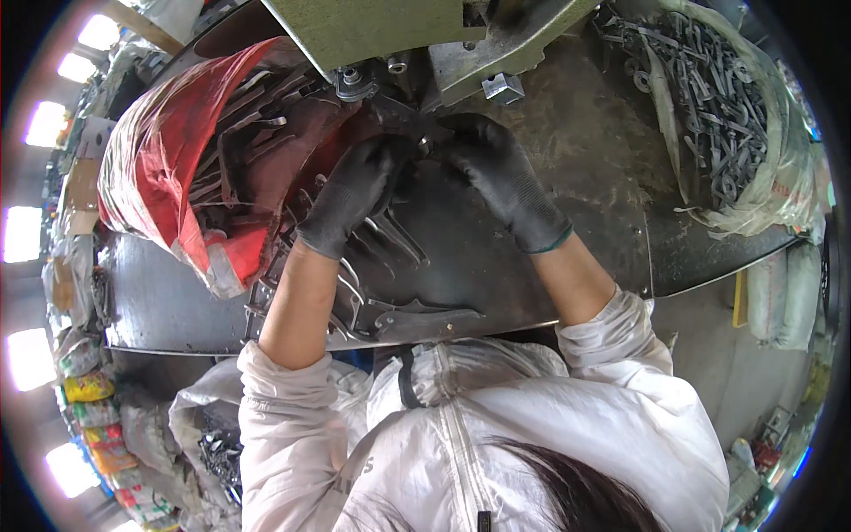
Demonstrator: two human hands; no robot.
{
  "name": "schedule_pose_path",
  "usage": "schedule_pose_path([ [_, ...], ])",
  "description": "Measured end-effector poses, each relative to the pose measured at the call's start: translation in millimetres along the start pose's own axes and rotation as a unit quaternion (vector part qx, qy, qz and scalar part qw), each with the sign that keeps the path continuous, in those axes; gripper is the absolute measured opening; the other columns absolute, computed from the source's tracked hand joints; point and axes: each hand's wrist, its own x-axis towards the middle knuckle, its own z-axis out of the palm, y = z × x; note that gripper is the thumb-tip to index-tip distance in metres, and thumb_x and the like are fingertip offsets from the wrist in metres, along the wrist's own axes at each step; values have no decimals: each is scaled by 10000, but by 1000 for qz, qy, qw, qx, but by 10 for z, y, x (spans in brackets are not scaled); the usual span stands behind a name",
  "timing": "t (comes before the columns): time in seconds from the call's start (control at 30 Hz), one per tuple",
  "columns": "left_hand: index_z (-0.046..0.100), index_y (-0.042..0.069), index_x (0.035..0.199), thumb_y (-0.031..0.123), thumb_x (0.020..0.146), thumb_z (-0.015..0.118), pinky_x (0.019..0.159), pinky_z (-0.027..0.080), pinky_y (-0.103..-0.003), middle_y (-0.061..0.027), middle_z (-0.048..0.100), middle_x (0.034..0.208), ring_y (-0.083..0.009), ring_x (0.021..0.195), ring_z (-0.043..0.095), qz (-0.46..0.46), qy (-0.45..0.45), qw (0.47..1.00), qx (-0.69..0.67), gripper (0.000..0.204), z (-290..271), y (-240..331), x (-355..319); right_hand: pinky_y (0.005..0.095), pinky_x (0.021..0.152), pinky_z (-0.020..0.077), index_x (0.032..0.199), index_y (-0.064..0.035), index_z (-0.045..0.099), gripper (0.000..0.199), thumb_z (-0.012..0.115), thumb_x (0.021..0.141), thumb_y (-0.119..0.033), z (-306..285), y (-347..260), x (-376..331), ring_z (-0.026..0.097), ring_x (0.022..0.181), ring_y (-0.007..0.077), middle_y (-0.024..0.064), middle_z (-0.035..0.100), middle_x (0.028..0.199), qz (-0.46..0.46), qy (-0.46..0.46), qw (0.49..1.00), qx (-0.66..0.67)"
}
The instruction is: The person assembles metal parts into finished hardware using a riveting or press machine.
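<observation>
Both hands wear black gloves and meet under the head of a green machine (399, 49). My left hand (353, 191) is closed, its fingertips beside a small shiny metal piece (425, 145). From the right, my right hand (492, 164) comes to the same spot with its fingers curled in. Whatever each hand grips is mostly hidden by the dark gloves. Several curved metal levers (403, 238) lie on the table below my left hand. One flat lever (430, 316) rests near the front edge.
A red woven sack (160, 168) with long metal parts stands open at the left. On the right, a pale sack (784, 177) holds many small metal pieces. The dark metal table (585, 191) has a curved front edge. A silver block (503, 88) sits on the machine.
</observation>
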Motion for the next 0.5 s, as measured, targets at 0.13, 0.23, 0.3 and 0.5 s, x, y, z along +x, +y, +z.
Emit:
schedule_pose_path([
  [0.13,649,-17,1247,129,967,527,972,527,-442,-205,689,1146,-331,1087,665,-24,37,997,62,339,107,-9,218,283,633,517,1273,30,622,360,677,953,-126,-156,257,157,634,708,108,94,701,952,-79,14,989,-125],
  [0.23,586,-17,1325,124,1009,553,913,570,-419,-230,695,1145,-338,991,703,150,-101,854,487,347,-66,-396,135,309,634,548,1265,20,625,337,650,971,-143,11,348,181,669,700,131,122,710,911,-66,3,988,-141],
  [0.3,605,-3,1282,189,1024,580,890,574,-433,-227,704,1105,-342,1016,708,136,-51,790,595,322,-114,-389,107,307,615,544,1265,24,621,333,647,980,-147,7,363,167,662,681,127,105,700,870,-15,20,992,-124],
  [0.5,619,31,1280,120,966,518,870,559,-455,-215,687,1112,-352,1002,687,-9,158,657,737,342,-995,-219,426,279,580,528,1258,54,613,371,685,960,-154,-181,373,160,633,647,104,56,652,815,11,23,999,-37],
])
